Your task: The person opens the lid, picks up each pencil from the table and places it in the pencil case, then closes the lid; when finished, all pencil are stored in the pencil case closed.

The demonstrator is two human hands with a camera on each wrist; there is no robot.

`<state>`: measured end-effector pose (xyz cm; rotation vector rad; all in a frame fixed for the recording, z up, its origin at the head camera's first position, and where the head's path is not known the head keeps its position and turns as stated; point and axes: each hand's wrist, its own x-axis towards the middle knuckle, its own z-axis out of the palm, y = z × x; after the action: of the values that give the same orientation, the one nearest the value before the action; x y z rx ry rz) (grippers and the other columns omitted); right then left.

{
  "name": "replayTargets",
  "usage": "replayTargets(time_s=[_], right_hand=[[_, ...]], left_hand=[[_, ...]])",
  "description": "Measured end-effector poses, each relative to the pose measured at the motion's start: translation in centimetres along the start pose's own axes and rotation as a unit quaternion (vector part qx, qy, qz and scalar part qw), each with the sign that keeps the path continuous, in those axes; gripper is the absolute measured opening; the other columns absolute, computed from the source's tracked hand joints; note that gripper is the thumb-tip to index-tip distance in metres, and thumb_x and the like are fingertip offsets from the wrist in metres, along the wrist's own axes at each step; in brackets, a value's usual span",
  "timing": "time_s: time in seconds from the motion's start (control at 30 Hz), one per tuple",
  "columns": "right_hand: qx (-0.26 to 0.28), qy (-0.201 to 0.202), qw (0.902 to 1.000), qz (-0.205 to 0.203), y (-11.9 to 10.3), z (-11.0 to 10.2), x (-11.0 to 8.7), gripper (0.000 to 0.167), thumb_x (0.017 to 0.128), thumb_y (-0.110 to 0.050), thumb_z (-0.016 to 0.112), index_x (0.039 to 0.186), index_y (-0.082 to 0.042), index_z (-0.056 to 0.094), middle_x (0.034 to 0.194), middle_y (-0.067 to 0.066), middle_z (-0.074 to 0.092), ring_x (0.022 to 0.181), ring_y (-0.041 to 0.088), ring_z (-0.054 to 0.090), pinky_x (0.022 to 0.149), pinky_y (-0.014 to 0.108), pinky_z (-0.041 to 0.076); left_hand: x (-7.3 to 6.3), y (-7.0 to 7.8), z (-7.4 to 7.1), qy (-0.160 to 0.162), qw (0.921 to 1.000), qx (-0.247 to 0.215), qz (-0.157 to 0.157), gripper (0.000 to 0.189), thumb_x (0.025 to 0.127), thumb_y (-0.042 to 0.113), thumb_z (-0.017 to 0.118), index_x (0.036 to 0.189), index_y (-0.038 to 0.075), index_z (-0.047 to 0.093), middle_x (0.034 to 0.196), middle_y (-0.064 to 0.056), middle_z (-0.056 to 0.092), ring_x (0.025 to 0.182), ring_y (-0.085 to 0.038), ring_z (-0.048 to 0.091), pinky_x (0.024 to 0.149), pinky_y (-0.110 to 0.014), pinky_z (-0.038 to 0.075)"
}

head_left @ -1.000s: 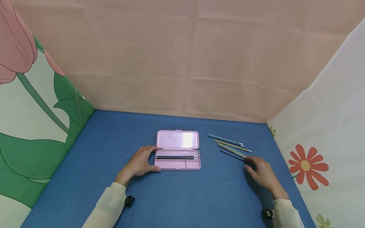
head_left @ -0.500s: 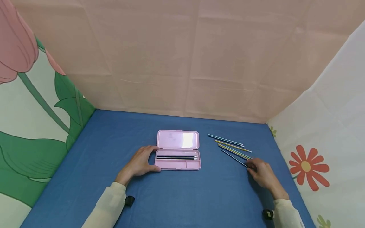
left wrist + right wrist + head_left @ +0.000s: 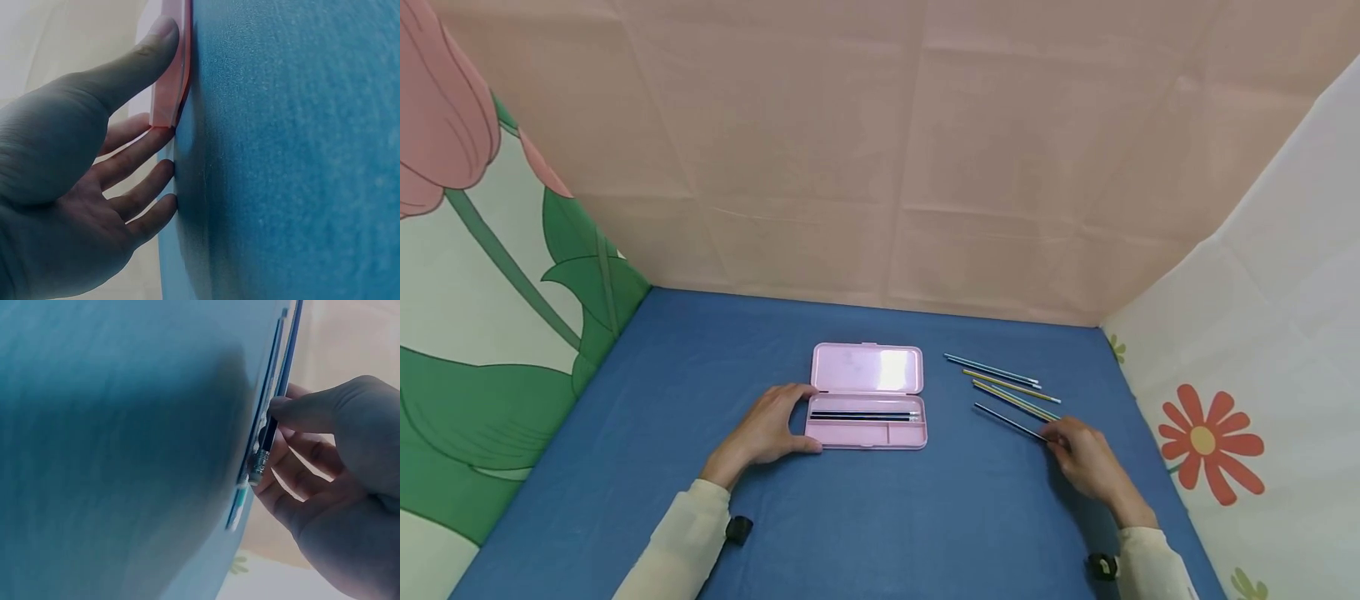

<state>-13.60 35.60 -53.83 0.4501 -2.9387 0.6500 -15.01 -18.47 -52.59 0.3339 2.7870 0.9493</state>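
A pink pencil case [image 3: 850, 433] lies with its lid [image 3: 853, 368] laid back on the blue table. Dark pencils [image 3: 861, 416] with pale ends rest in its long compartment. My left hand [image 3: 765, 427] holds the case's left end, thumb at the front corner, fingers behind; the left wrist view shows the thumb against the pink side wall [image 3: 170, 94]. At the right, my right hand [image 3: 1088, 458] pinches a dark pencil [image 3: 1006, 420] near its eraser end, seen in the right wrist view as a metal ferrule [image 3: 262, 461]. The pencil tilts, its far end pointing left.
Several loose pencils lie right of the case, including a yellow pencil [image 3: 1011, 387] and blue ones [image 3: 988, 367]. The blue table [image 3: 880, 525] is bounded by a beige backdrop [image 3: 880, 167] behind and printed cloths at both sides.
My right hand has taken up the dark pencil and drawn it slightly away from the loose pencils, its far end swinging a little left and nearer. My left hand stays on the case.
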Motion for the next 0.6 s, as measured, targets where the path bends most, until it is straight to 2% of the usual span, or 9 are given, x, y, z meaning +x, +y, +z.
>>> replayTargets(time_s=[0.23, 0.6], right_hand=[[0.018, 0.035, 0.9967, -0.071, -2.7, 0.5, 1.7, 0.025, 0.094, 0.013, 0.078, 0.107, -0.007, 0.083, 0.103, 0.005, 0.078, 0.088, 0.017, 0.072, 0.074, 0.038, 0.060], [0.037, 0.024, 0.9869, -0.155, -8.3, 3.1, 5.7, 0.025, 0.096, 0.012, 0.078, 0.111, -0.007, 0.083, 0.104, 0.004, 0.078, 0.092, 0.019, 0.073, 0.082, 0.042, 0.062]], left_hand=[[0.1, -0.1, 0.1, 0.000, 1.0000, 0.002, 0.000, 0.090, 0.081, 0.032, 0.105, 0.156, 0.006, 0.061, 0.165, -0.024, 0.060, 0.155, -0.052, 0.051, 0.128, -0.074, 0.041], [0.1, 0.0, 0.0, -0.002, 1.0000, 0.001, -0.003, 0.091, 0.082, 0.032, 0.104, 0.157, 0.006, 0.060, 0.165, -0.023, 0.059, 0.155, -0.052, 0.051, 0.128, -0.074, 0.041]])
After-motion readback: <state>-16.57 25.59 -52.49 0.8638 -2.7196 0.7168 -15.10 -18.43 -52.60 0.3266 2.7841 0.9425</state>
